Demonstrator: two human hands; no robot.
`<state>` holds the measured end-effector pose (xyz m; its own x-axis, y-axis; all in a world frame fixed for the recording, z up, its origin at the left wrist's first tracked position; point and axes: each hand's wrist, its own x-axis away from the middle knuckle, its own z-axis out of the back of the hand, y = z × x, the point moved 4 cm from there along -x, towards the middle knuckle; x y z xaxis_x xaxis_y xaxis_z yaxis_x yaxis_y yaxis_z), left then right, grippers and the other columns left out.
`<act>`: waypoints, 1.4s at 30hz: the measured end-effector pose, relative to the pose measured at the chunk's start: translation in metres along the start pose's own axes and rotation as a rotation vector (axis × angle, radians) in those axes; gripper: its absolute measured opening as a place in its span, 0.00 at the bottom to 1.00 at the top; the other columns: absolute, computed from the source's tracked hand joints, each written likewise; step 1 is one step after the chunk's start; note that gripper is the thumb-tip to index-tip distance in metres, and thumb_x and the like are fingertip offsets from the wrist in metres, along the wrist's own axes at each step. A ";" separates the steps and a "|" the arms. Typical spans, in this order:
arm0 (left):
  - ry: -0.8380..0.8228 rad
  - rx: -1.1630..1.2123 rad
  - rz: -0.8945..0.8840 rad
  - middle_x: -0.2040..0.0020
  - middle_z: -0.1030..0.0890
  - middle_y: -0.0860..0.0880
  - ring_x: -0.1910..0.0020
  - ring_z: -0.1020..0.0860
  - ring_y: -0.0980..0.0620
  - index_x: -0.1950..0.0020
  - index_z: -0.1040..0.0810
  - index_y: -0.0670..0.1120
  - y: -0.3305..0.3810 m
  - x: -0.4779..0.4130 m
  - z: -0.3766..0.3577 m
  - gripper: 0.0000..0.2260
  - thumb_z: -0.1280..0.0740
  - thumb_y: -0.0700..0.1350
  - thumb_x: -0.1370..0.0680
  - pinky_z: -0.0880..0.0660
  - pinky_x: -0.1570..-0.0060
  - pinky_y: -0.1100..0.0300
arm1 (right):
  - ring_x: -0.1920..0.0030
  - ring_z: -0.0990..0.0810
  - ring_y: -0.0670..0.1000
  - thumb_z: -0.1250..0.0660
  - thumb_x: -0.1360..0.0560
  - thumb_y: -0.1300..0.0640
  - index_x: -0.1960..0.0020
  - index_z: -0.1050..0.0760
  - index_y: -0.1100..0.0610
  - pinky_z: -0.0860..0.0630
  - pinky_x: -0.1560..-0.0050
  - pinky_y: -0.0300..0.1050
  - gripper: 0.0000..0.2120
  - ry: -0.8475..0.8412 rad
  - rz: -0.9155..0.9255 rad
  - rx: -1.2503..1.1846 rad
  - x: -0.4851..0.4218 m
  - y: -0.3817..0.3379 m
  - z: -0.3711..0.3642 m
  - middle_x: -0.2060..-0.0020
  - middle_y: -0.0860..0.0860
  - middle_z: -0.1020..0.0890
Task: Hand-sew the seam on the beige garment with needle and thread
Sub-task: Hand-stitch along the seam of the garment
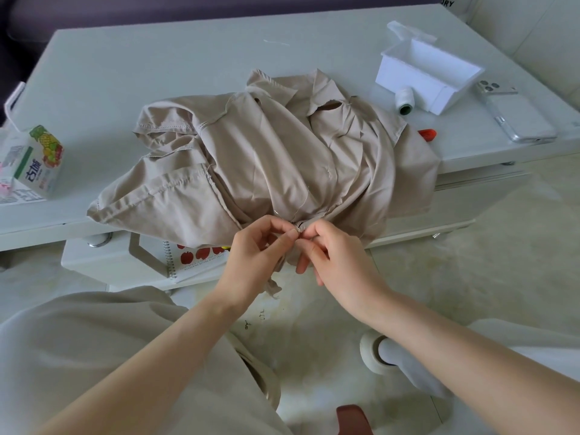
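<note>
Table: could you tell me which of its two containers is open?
The white box at the right, lid flipped up; the printed carton at the left looks closed.

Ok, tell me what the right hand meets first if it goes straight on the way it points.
Probably the beige garment, bunched right in front of it; then the left hand just beyond.

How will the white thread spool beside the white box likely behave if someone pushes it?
The thread spool seems to lie on its side on the table, so it would probably roll rather than slide. It looks small beside the white box, so it is likely light.
</note>
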<state>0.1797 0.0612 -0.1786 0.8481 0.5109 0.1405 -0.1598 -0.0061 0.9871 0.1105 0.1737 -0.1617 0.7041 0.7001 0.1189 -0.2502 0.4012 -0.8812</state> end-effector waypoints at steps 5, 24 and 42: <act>0.053 0.052 0.051 0.67 0.26 0.41 0.67 0.31 0.45 0.59 0.20 0.45 -0.001 -0.001 -0.004 0.05 0.32 0.42 0.23 0.30 0.66 0.53 | 0.76 0.28 0.41 0.37 0.21 0.58 0.57 0.29 0.54 0.34 0.71 0.32 0.06 -0.003 0.012 0.014 -0.001 0.002 0.003 0.69 0.48 0.19; 0.248 0.083 0.094 0.68 0.21 0.49 0.69 0.25 0.57 0.62 0.20 0.45 0.007 -0.015 -0.020 0.07 0.32 0.39 0.24 0.27 0.67 0.68 | 0.62 0.22 0.45 0.36 0.22 0.58 0.55 0.23 0.56 0.29 0.58 0.35 0.04 -0.007 0.148 0.173 0.027 0.015 0.045 0.67 0.44 0.20; 0.195 0.018 0.032 0.68 0.20 0.48 0.68 0.25 0.54 0.60 0.20 0.44 0.010 -0.011 -0.013 0.06 0.32 0.39 0.23 0.27 0.66 0.64 | 0.28 0.42 0.41 0.43 0.19 0.51 0.26 0.40 0.49 0.44 0.32 0.35 0.22 -0.301 0.251 0.589 0.045 0.014 0.025 0.24 0.42 0.49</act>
<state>0.1619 0.0671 -0.1708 0.7287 0.6669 0.1557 -0.1743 -0.0392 0.9839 0.1218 0.2257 -0.1574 0.3851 0.9121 0.1409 -0.7586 0.3998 -0.5144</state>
